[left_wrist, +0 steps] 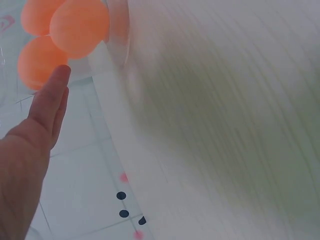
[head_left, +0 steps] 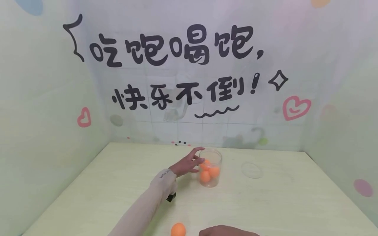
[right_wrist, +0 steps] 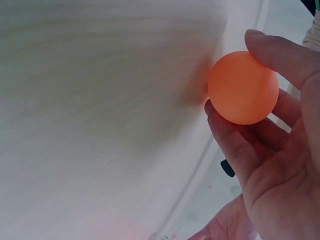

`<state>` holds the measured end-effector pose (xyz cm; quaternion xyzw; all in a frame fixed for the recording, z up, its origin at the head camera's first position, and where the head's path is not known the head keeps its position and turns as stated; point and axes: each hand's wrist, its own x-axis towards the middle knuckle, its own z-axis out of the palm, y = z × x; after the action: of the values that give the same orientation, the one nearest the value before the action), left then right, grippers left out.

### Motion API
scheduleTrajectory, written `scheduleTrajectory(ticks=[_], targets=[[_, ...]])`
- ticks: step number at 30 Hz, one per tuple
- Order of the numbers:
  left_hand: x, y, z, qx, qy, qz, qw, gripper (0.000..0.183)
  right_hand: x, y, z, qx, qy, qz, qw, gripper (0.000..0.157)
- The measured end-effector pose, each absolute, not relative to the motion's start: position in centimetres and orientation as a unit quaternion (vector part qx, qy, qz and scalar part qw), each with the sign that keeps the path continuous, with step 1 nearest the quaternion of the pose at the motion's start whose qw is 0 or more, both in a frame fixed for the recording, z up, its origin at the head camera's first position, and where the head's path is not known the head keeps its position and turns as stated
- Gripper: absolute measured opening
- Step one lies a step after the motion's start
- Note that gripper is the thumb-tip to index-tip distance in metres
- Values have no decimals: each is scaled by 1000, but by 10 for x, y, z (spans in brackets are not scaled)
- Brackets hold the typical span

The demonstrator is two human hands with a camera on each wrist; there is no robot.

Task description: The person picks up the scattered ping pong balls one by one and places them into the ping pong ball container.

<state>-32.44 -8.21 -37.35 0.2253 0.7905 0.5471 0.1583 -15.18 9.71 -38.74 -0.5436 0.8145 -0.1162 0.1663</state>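
A clear round jar (head_left: 210, 182) stands towards the back of the table with several orange ping-pong balls (head_left: 205, 176) inside. My left hand (head_left: 186, 163) is at the jar's left side, one fingertip up by the rim and others beside the wall. Seen from the left wrist, straight fingers (left_wrist: 50, 100) overlap the balls behind the clear plastic. Close to the front edge, my right hand (right_wrist: 275, 170) holds another orange ping-pong ball (right_wrist: 243, 88) between thumb and fingers, low by the table surface. Only the back of that hand shows in the head view.
A thin clear disc, like a lid (head_left: 252, 170), lies flat right of the jar. The pale table (head_left: 265, 203) is boxed in by printed walls (head_left: 153, 131) at the back and both sides. A dark strap piece (head_left: 171, 197) hangs at my left wrist.
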Motion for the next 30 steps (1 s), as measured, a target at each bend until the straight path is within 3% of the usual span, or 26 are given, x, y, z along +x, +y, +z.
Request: scheduleTrajectory(ticks=[3,5,7,12,20,30], targets=[[-325,-85,-374,222,792,547,158,55,-155,97,-384,-594,793,-75,114,12],[-325,-86,-373,223,791,547,159,55,-159,98,-381,-643,762,-51,48,10],[-325,-87,-372,223,790,548,159,55,-162,98,-379,-654,753,-68,26,9],[-323,-87,-372,225,789,550,157,54,-172,102,-378,-619,767,-161,46,9],[-322,-86,-375,231,789,547,158,56,-195,112,-377,-585,795,-147,70,17],[-320,-83,-370,222,795,542,156,55,-216,122,-375,-548,825,-137,32,22]])
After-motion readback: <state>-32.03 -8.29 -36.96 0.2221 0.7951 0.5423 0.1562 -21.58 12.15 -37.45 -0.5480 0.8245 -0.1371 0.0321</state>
